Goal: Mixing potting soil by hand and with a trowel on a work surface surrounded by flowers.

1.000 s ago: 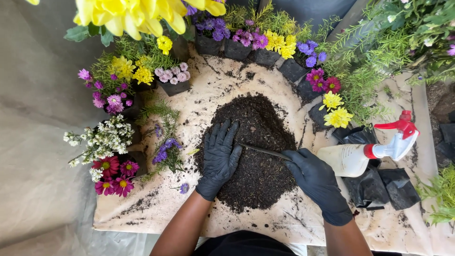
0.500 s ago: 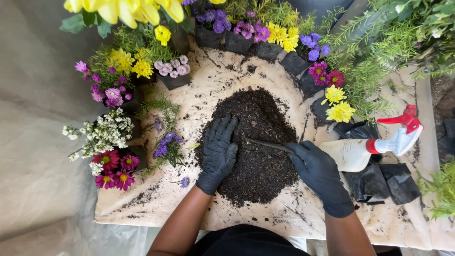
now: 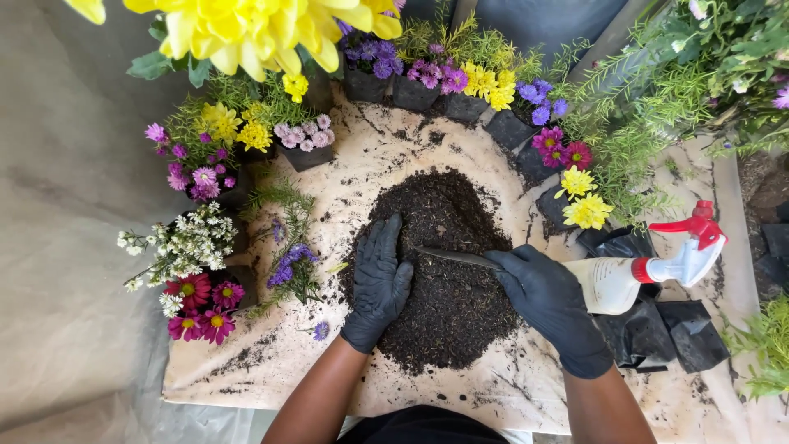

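A heap of dark soil (image 3: 448, 247) lies in the middle of a pale, soil-smeared sheet (image 3: 271, 353). My left hand (image 3: 378, 284), in a black glove, rests flat on the heap's left flank with its fingers together. My right hand (image 3: 546, 300), also in a black glove, grips a thin dark tool (image 3: 456, 257) whose blade lies across the heap and points left toward my left hand.
Small black pots of yellow, purple, pink and white flowers (image 3: 197, 238) ring the heap on the left, back and right. A white spray bottle with a red trigger (image 3: 657, 267) lies right of my right hand, over crumpled black bags (image 3: 666, 333). A large yellow bloom (image 3: 255, 29) hangs at top left.
My left hand has drawn its fingers together on the soil. The tool's tip has shifted slightly along the heap. The view has moved a little.
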